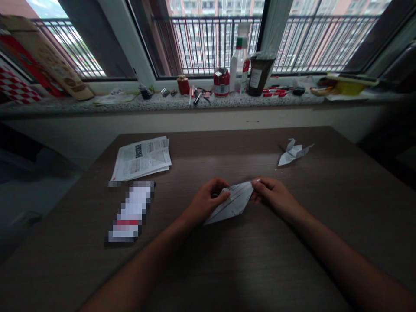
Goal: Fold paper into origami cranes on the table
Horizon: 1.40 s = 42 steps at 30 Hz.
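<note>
A folded sheet of printed paper [232,203], kite-like in outline with a long point toward the lower left, is held just above the table between both hands. My left hand [208,199] pinches its left edge, thumb on top and the other fingers curled behind. At the upper right corner, my right hand [271,190] grips the paper between thumb and fingers. The fingertips behind the paper are partly hidden. Beyond my right hand, a folded paper crane [294,152] rests on the table with its wings spread.
The brown table [208,268] carries a stack of printed sheets [143,158] at the back left. A blurred-out phone [131,212] lies left of my hands. On the windowsill stand a red can [221,82], bottles, a dark cup [260,73] and small items.
</note>
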Motion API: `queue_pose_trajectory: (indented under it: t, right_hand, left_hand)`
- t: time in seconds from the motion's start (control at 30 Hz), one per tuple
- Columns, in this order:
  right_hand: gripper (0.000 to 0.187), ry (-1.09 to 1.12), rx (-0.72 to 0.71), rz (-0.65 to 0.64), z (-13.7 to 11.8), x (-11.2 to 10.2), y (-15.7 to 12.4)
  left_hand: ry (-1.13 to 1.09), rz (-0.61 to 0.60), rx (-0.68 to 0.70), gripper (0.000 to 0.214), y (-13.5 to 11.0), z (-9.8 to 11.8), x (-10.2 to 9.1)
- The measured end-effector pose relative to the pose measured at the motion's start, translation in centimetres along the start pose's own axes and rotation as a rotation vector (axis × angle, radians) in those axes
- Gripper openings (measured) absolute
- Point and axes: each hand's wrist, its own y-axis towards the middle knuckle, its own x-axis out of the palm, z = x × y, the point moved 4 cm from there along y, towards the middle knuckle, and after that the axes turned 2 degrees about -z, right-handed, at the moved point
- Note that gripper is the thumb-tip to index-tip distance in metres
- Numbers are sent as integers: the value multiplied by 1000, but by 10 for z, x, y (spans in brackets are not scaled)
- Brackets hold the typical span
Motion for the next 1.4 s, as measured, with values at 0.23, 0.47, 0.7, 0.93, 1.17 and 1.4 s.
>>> queue_pose_trajectory:
  t: [0.23,0.47,0.7,0.93,1.17,1.4]
  right_hand:
    - [44,-37,-3,-16,3,-3,3]
    - [30,-471,-212,147,3,-12,3]
    - [38,-1086,-662,118,-26,13,-17]
    - [55,-1188,-678,-147,1,44,-16]
    - [53,-1163,-636,-150,17,44,-13]
    - [51,-1209,-604,-182,16,44,-13]
  left_hand:
    - [19,7,9,22,2,3,-3]
    - [206,91,19,18,3,-9,-4]
    - [398,122,76,16,4,-9,-2]
    - [442,101,88,17,5,-13,1]
    - [703,44,276,16,-9,4,10]
    - [958,-172,426,46,-54,1,27]
